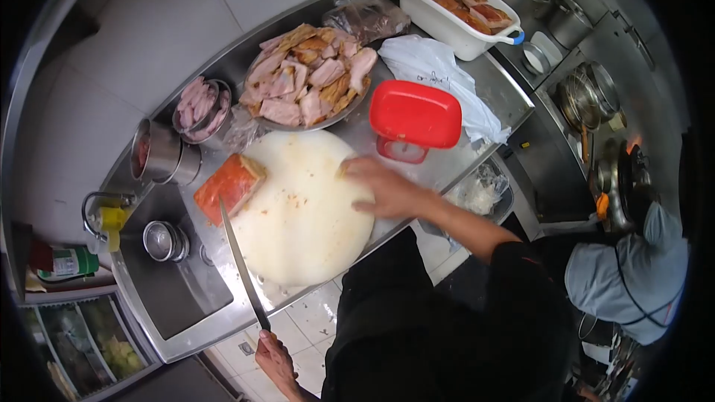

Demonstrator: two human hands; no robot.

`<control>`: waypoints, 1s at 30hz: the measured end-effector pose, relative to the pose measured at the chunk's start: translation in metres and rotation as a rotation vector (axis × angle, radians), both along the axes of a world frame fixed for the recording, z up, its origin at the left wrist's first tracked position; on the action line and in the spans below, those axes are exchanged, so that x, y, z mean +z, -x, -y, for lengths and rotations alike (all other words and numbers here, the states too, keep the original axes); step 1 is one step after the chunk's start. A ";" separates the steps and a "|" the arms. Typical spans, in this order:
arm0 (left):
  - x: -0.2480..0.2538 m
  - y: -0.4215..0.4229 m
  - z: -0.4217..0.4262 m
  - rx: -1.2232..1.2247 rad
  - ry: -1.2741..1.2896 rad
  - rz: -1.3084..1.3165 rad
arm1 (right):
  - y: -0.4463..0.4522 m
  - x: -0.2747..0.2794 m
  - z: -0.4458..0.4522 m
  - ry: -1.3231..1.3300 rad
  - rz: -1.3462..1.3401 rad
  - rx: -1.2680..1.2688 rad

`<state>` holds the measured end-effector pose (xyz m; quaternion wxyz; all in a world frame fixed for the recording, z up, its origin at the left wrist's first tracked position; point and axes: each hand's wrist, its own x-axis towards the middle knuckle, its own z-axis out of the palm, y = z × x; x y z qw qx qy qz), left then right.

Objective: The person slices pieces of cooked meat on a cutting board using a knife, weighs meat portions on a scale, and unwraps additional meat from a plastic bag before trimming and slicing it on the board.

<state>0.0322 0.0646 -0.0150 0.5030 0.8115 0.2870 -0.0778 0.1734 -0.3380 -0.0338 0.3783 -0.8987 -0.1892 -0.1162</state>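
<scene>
Knife in your left hand, its long axis runs steeply from the near side to the far side with a slight lean left, the tip pointing far and left. The tip meets the near edge of a reddish-brown slab of meat in view, though whether steel touches meat you cannot tell from this angle. The slab lies across the left edge of your round white cutting board, partly overhanging it, long axis slanting from near left to far right.

Your left fist, low on the near side, is closed around the handle, the forearm entering from the near edge. Your right arm reaches in from the right, the elbow bent, the forearm slanting far and left. Your right hand, blurred, is over the board's right side, fingers parted and partly curled, with nothing clearly in its grip; contact with the board cannot be told. Beyond it stands a red scale, and farther left, a heap of cut meat.
</scene>
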 end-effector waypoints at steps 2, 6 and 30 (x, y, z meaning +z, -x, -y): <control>0.000 0.013 -0.020 0.030 0.021 -0.042 | 0.010 -0.023 -0.037 0.100 -0.039 0.134; -0.009 0.032 -0.054 -0.002 0.073 -0.046 | 0.001 -0.027 -0.057 0.136 -0.197 0.071; 0.000 0.022 -0.006 0.223 0.174 -0.013 | -0.214 -0.002 -0.209 0.612 -0.166 0.299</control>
